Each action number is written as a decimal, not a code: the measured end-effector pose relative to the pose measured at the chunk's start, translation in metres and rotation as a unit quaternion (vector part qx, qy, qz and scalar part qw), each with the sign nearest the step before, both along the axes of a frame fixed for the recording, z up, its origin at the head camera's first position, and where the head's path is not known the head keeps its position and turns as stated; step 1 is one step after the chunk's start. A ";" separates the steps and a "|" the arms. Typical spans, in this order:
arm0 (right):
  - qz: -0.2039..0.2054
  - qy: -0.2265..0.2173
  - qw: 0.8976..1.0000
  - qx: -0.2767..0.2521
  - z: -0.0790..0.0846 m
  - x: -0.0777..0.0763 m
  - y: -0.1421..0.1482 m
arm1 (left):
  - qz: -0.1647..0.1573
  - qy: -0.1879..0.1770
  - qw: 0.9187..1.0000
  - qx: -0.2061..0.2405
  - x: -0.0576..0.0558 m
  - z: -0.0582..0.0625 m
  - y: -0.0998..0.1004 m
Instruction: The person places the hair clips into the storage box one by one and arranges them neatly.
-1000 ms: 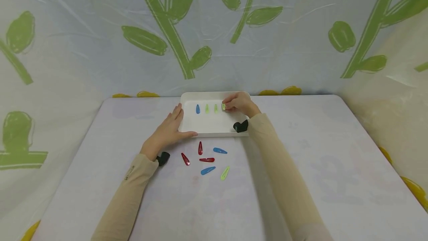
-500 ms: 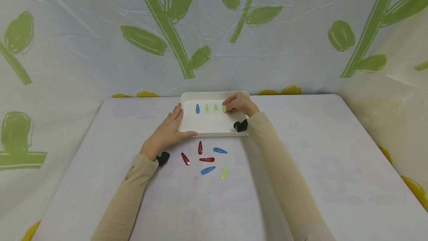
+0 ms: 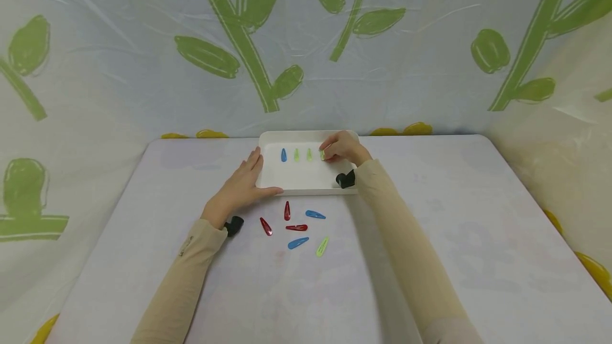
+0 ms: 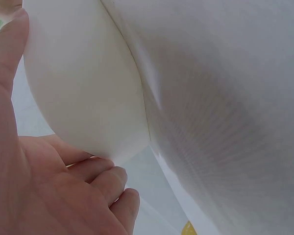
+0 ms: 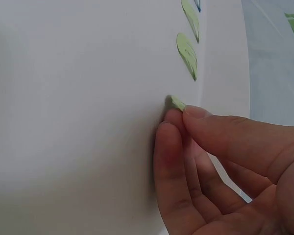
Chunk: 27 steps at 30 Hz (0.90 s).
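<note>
Green hair clip (image 5: 174, 102) in the right hand (image 3: 345, 148), and it's a tidy pinch: thumb and fingertips closed on it, only one end peeping out, over the right part of the white tray (image 3: 306, 178). Whether it touches the tray floor, I can't tell.

Look at the row it lines up with! From the left, a blue clip (image 3: 284, 155), then one lime clip (image 3: 296, 155), then a second lime clip (image 3: 309, 154), all set lengthwise in the far half, gaps between them, narrow ends pointing away from the person.

Over on the other side, the left hand (image 3: 241, 182) has its fingers spread wide and nearly straight, lying against the tray's left side, thumb reaching along the near edge; no clip in that one.

Down on the table (image 3: 239, 296), just this side of the tray, it's a loose scatter: three red clips (image 3: 297, 228) at different angles, two blue ones (image 3: 315, 214), and one more green one (image 3: 322, 247) slanting nearest the person. Beige sleeves on both arms, a black device (image 3: 346, 179) at the right wrist, and behind it all a pale leaf-patterned sheet (image 3: 421, 78).
</note>
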State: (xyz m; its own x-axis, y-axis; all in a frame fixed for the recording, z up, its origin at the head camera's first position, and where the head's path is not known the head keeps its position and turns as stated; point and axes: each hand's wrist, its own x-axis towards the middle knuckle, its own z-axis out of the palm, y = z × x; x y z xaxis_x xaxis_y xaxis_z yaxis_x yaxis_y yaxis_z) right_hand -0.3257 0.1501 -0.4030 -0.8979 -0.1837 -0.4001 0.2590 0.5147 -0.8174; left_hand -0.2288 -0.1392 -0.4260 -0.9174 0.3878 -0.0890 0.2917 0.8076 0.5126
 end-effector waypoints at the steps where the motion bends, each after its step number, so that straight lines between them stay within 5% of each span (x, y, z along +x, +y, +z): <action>1: 0.001 0.001 1.000 0.003 0.000 0.000 0.000 | 0.001 0.001 1.000 0.001 0.000 0.000 0.000; 16: -0.008 0.017 1.000 0.019 -0.001 0.000 0.003 | 0.001 0.004 1.000 -0.001 -0.002 -0.002 0.000; 27: -0.014 0.004 0.999 -0.030 -0.001 0.001 0.005 | 0.002 0.002 1.000 0.001 -0.001 0.000 0.001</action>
